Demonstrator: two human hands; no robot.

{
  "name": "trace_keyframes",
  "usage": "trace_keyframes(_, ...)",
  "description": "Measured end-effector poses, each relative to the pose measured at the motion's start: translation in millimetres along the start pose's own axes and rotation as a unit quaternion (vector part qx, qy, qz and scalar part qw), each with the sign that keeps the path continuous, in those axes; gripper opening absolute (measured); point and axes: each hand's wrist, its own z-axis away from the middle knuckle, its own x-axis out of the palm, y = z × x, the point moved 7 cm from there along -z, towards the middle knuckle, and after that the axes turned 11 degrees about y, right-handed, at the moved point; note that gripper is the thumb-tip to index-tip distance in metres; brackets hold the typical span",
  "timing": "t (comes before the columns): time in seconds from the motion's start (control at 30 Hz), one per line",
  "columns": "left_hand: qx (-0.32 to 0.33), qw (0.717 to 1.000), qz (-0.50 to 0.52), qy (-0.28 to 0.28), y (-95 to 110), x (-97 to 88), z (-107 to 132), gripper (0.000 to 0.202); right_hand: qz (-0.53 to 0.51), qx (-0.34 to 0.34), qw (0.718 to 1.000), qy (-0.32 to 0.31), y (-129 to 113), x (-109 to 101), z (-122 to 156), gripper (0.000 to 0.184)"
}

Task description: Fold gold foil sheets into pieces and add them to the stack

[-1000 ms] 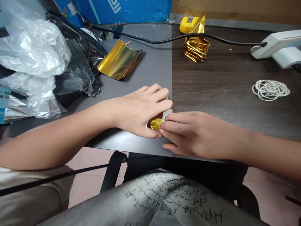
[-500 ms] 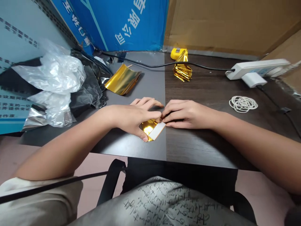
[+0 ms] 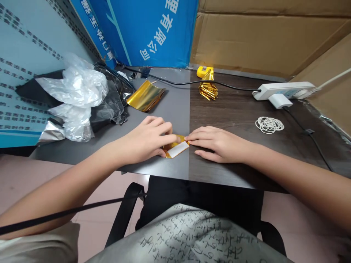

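A small folded gold foil piece (image 3: 177, 149) with a white face lies near the front edge of the table, where the grey mat (image 3: 164, 109) meets the dark wood (image 3: 236, 113). My left hand (image 3: 146, 140) covers its left part, fingers on top and thumb at its near edge, gripping it. My right hand (image 3: 218, 144) lies flat on the wood with its fingers stretched out. Its fingertips touch the foil's right end.
A curved stack of gold sheets (image 3: 146, 96) lies behind the left hand. Folded gold pieces (image 3: 208, 90) are piled by a yellow tape measure (image 3: 204, 71). Also here are rubber bands (image 3: 269, 124), a power strip (image 3: 282, 91) with cables, plastic bags (image 3: 76, 98) at left, and cardboard walls behind.
The view has pulled back and up. My right hand has flattened from a pinch onto the table. The foil piece now lies flatter under my left fingers.
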Motion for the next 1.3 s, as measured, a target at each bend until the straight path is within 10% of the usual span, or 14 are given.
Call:
trace_keyframes(0.07,0.020,0.999,0.011,0.031,8.4,-1.2,8.4,0.012,0.001,0.004,1.000,0.004,-4.3,-1.0,2.6,0.030)
trace_keyframes(0.5,0.050,0.981,0.042,0.183,27.8,-4.1,41.5,0.017,0.004,0.032,0.999,0.038,-26.0,-5.3,15.2,0.026)
trace_keyframes(1.17,-0.043,0.991,0.034,0.121,45.2,5.5,58.4,0.045,-0.003,0.047,0.999,-0.001,-38.6,-6.1,21.5,0.033)
trace_keyframes(1.3,0.016,0.984,0.063,0.167,61.3,4.6,64.6,0.016,0.007,0.037,0.999,0.003,-57.7,-4.9,24.2,0.034)
